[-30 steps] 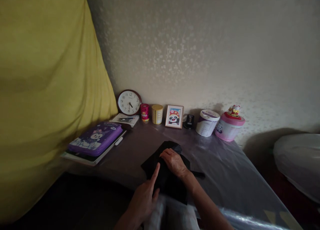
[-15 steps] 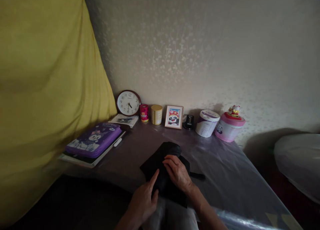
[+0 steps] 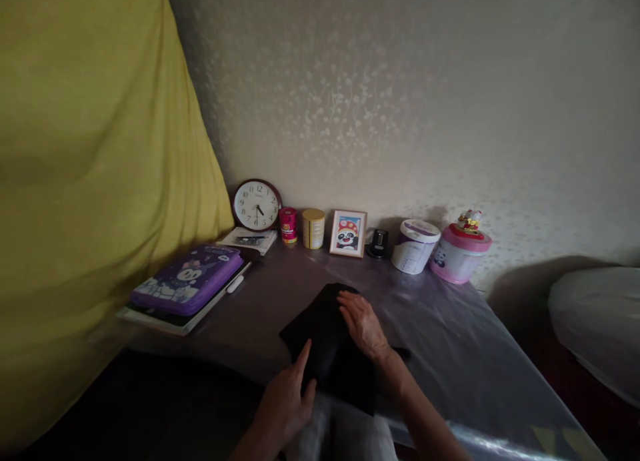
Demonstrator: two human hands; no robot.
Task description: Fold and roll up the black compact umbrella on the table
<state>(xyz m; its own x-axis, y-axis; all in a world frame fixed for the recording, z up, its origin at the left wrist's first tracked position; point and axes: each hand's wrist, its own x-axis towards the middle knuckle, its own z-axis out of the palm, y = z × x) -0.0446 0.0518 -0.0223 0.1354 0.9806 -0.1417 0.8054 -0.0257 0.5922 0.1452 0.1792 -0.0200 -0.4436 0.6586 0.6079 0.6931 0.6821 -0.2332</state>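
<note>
A black cloth (image 3: 323,354) lies on the near part of the desk (image 3: 440,361), so dark that its folds are lost to me. The right hand (image 3: 364,324) covers its 2 o'clock side, fingers stretched out and laid over it, not gripping. The left hand (image 3: 285,404) meets it at 8 o'clock, forefinger extended and thumb apart; the other fingers are hidden, so I can't tell whether they pinch any of it. A dark strap (image 3: 401,352) shows at 3 o'clock, partly behind the right forearm. Both forearms run out of sight at the bottom, and the darkness around 8 o'clock is hard to read.

Out from the cloth, a purple case (image 3: 187,281) sits on books at 10 o'clock; a wall clock (image 3: 257,205) leans at 11, near a pink tin (image 3: 289,225) and a yellow tin (image 3: 313,229). A panda picture (image 3: 349,234) stands at 12, a white tub (image 3: 416,246) and a pink-lidded tub (image 3: 460,254) toward 2. Nothing blocks the hands.

The desk's covering shines; patterned wallpaper (image 3: 350,101) rises behind, and yellow fabric (image 3: 90,181) hangs at 10.
</note>
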